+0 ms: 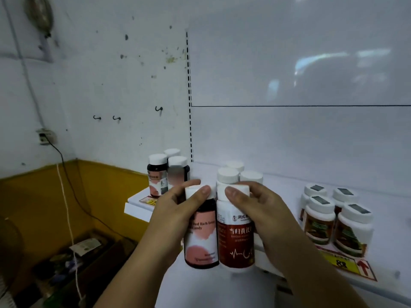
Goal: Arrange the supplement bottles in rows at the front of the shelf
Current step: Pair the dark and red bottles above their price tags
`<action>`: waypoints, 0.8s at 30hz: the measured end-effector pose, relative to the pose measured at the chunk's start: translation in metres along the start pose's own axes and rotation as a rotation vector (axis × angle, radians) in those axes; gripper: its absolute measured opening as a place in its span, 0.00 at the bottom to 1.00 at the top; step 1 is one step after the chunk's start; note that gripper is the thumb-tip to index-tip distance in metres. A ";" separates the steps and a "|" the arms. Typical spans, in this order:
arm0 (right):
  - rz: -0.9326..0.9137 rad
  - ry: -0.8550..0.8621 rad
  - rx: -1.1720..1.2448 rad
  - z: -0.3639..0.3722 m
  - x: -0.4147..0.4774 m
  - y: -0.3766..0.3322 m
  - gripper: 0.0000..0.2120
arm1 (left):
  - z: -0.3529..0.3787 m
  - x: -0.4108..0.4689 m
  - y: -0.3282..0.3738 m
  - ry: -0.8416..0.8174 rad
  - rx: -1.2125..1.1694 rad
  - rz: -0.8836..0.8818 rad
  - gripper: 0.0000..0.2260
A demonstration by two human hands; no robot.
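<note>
Head view: your left hand (175,210) grips a dark bottle (201,236) with a pink and white label, thumb pressed on its white cap and fingers curled round its far side. Your right hand (260,207) grips a white bottle (235,238) with a red label the same way, thumb on the cap, fingers wrapped round the right side. The two bottles stand upright, side by side and touching, at the front edge of the white shelf (289,196), towards its left end; you cannot tell whether their bases rest on it or hang just before it. Right behind them three white-capped bottles (229,175) stand in a tight cluster. At the shelf's left end three more dark bottles (158,174) stand together, one of them blurred. Well apart, towards the right, four white bottles with green and brown labels (320,221) stand two by two near the front edge, each with a grey sticker on its cap. Below them on the front edge sits a yellow price tag (342,262) beside a red arrow sticker (364,268). Left of the shelf, a black cable (66,172) runs down the wall from a socket (44,136).
</note>
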State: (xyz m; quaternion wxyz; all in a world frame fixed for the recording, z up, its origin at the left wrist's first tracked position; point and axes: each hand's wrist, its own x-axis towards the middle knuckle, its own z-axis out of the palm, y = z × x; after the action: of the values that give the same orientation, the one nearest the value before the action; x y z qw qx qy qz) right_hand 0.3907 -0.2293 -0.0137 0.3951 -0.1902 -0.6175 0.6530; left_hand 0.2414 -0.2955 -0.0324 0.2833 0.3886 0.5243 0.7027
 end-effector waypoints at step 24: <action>0.045 0.507 -0.431 -0.088 0.143 -0.034 0.16 | 0.018 0.217 0.074 -0.264 0.339 0.349 0.27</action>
State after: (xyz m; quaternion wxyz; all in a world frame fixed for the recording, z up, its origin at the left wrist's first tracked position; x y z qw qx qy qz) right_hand 0.3775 -0.0667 0.0381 0.4723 -0.4394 -0.6191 0.4479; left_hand 0.1406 -0.1328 0.0948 0.1546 0.6032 0.5181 0.5863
